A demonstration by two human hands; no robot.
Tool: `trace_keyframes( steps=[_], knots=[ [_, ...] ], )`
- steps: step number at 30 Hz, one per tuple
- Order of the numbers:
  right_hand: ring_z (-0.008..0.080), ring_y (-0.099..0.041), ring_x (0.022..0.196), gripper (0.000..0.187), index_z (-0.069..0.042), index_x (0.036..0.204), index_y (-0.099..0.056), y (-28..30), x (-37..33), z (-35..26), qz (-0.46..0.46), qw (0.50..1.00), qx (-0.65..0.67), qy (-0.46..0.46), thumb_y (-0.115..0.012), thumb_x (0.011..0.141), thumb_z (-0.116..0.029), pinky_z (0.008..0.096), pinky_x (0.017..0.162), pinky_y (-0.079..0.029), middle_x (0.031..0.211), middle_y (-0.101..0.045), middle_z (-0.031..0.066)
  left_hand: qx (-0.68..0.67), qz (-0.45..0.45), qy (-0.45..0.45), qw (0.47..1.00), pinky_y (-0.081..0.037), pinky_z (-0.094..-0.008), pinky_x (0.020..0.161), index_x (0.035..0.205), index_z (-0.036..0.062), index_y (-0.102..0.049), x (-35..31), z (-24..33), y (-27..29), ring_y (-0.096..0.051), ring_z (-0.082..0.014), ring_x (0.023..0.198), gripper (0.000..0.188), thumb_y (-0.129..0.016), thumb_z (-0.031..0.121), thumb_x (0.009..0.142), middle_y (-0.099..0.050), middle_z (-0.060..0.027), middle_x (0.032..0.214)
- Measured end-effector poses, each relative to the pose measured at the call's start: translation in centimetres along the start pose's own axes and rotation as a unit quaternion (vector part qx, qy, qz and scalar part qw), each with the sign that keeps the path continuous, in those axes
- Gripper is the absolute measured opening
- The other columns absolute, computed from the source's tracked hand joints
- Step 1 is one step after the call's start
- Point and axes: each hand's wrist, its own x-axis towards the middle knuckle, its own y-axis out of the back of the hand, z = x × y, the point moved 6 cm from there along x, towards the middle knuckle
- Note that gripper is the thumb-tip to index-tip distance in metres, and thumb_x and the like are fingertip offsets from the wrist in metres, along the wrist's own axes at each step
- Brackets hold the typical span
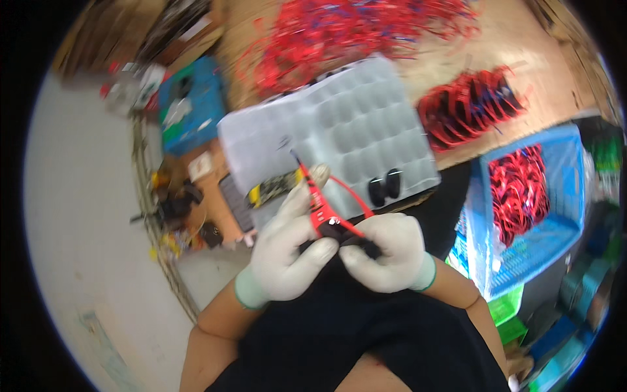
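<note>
Both my hands wear white gloves with green cuffs and meet in front of my body. Between them is a pair of red-framed glasses (pixel 320 208) with dark lenses, its temples pointing up and away from me. My left hand (pixel 284 255) is closed on one side of the frame, the thumb pressing near a dark lens. My right hand (pixel 390 253) pinches the other side, partly covering it. Just beyond lies a pale moulded tray (pixel 366 111) with rows of hollows. Two loose dark lenses (pixel 384 188) rest near its front right corner. A yellow-ended patterned object (pixel 275 188) lies at the tray's left front.
A large heap of red frames (pixel 366 29) covers the back of the wooden table. Right of the tray stands a row of red glasses (pixel 470 108). A blue basket (pixel 568 215) at right holds more red glasses. A blue box (pixel 189 98) stands at left.
</note>
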Motion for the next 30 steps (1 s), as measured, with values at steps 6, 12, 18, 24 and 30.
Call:
trace_keyframes(
  steps=[6, 12, 18, 24, 30],
  knots=[
    [0.0316, -0.057, 0.051, 0.012, -0.006, 0.073, -0.061, 8.0, 1.0, 3.1, 0.079, 0.992, -0.093, 0.024, -0.073, 0.077, -0.006, 0.0410, 0.048, -0.044, 0.058, -0.054, 0.0101, 0.214, 0.320, 0.004, 0.923, -0.051, -0.0351, 0.078, 0.104, -0.0011, -0.066, 15.5, -12.5, 15.5, -0.064, -0.0226, 0.086, 0.034, -0.059, 0.032, 0.099, -0.066, -0.0122, 0.096],
    [0.0310, -0.068, 0.068, 0.010, -0.013, 0.086, -0.067, 24.5, 5.6, 7.1, 0.202, 0.880, -0.425, -0.065, -0.068, 0.088, -0.024, 0.0423, 0.060, -0.054, 0.076, -0.067, 0.0099, -0.043, 0.297, 0.517, 0.801, -0.025, -0.0274, 0.040, 0.086, 0.0203, -0.059, 20.8, -31.2, 20.6, -0.037, -0.0104, 0.042, 0.040, -0.055, 0.058, 0.099, -0.041, 0.0067, 0.051],
    [0.0416, -0.067, 0.095, 0.029, -0.004, 0.109, -0.066, 43.1, 5.5, 20.7, 0.183, 0.855, -0.436, -0.214, -0.056, 0.100, -0.029, 0.0451, 0.084, -0.053, 0.097, -0.070, 0.0226, -0.205, 0.316, 0.379, 0.845, -0.050, -0.0227, 0.066, 0.136, -0.0026, -0.045, 18.2, -34.9, 24.4, -0.068, -0.0229, 0.091, 0.080, -0.058, 0.065, 0.095, -0.068, -0.0214, 0.117],
    [0.0414, -0.063, 0.107, 0.035, -0.004, 0.113, -0.067, 42.5, 5.1, 24.4, 0.075, 0.856, -0.418, -0.294, -0.052, 0.098, -0.032, 0.0435, 0.094, -0.050, 0.112, -0.068, 0.0236, -0.260, 0.427, 0.301, 0.812, -0.054, -0.0276, 0.082, 0.114, 0.0053, -0.048, 16.2, -23.9, 25.6, -0.061, -0.0331, 0.123, 0.057, -0.056, 0.059, 0.099, -0.058, -0.0249, 0.140],
    [0.0402, -0.068, 0.102, 0.038, -0.002, 0.116, -0.068, 40.1, 4.1, 17.1, 0.181, 0.789, -0.532, -0.247, -0.055, 0.098, -0.033, 0.0436, 0.092, -0.053, 0.108, -0.072, 0.0227, -0.242, 0.510, 0.185, 0.805, -0.051, -0.0345, 0.097, 0.130, -0.0023, -0.052, 13.3, -14.5, 24.5, -0.057, -0.0347, 0.128, 0.047, -0.055, 0.037, 0.104, -0.057, -0.0225, 0.141]
  ],
)
